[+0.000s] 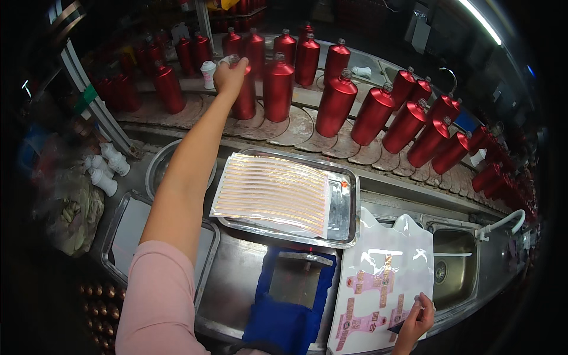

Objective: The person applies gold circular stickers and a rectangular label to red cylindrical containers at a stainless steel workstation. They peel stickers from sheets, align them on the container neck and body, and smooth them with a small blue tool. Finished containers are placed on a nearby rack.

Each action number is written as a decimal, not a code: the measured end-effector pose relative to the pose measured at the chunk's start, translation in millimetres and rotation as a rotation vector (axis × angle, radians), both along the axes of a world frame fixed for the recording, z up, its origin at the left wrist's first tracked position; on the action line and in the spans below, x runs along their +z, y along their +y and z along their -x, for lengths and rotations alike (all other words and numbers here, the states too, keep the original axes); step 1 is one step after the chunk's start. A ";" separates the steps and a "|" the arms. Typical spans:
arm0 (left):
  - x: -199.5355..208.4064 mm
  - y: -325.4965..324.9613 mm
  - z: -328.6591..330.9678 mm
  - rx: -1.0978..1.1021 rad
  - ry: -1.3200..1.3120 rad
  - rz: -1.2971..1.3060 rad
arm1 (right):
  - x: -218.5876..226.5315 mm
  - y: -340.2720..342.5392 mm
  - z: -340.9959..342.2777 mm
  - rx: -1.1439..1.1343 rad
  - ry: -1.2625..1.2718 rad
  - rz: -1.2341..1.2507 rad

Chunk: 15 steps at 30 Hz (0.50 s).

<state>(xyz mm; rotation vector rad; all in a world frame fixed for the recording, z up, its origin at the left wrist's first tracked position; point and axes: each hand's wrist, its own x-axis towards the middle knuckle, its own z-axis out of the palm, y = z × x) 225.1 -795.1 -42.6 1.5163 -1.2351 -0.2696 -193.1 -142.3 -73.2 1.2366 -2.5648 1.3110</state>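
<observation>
My left arm reaches across to the row of bottles. At its end my left hand (229, 78) is closed at the neck of a glossy red bottle (244, 99); the fingertips are partly hidden, and something whitish shows beside them. Another red bottle (278, 92) stands just to its right. At the lower right, my right hand (418, 322) has its fingers pinched together over a white sheet (367, 254) bearing pink and gold labels (364, 322). A small dark piece (396, 327) shows beside those fingers; what they hold is not clear.
Several red bottles stand on a curved conveyor (307, 127) of overlapping plates. A metal tray (349, 207) carries gold-striped strips (272, 189). A blue cloth (284, 325), a second tray (216, 236), white plastic pieces (115, 160) and a sink (455, 260) with a white tap (503, 223) surround the work area.
</observation>
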 end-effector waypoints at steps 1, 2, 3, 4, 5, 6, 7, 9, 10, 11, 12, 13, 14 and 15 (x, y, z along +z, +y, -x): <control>-6.8 4.9 1.6 0.000 0.010 0.179 | 0.3 -2.2 -2.5 0.015 -0.014 -0.020; -9.0 8.1 -0.5 -0.047 0.101 0.206 | 0.9 -3.4 -5.6 0.024 -0.026 -0.036; -11.0 13.4 -4.7 -0.073 0.194 0.235 | 1.9 -3.1 -7.6 0.033 -0.035 -0.050; -10.0 19.2 -10.4 -0.099 0.293 0.256 | 2.9 -2.0 -9.5 0.054 -0.015 -0.033; -8.1 27.1 -16.4 -0.102 0.437 0.304 | 4.3 0.6 -11.0 0.071 0.009 -0.017; -6.0 37.3 -22.7 -0.097 0.609 0.272 | 4.2 3.3 -11.3 0.087 0.034 -0.008; 0.1 50.7 -35.0 -0.194 0.769 0.250 | 6.2 7.1 -12.0 0.092 0.055 0.022; 12.1 88.8 -55.8 -0.332 1.143 -0.016 | 6.4 13.6 -11.3 0.115 0.095 0.074; 17.3 111.1 -65.9 -0.374 1.308 -0.192 | 1.9 13.3 -8.9 0.114 0.032 0.093; 19.6 137.6 -70.3 -0.451 1.340 -0.218 | 5.2 17.0 -10.7 0.104 -0.011 0.094; 21.4 164.9 -75.3 -0.527 1.368 -0.243 | 1.4 15.7 -10.4 0.095 -0.078 0.093; 24.9 188.6 -77.0 -0.595 1.451 -0.249 | 2.6 15.6 -13.5 0.109 -0.083 0.097; 28.7 211.4 -77.0 -0.649 1.534 -0.255 | 2.4 14.1 -16.4 0.133 -0.108 0.129; 31.9 235.5 -76.9 -0.667 1.502 -0.239 | 3.0 11.2 -22.0 0.156 -0.133 0.158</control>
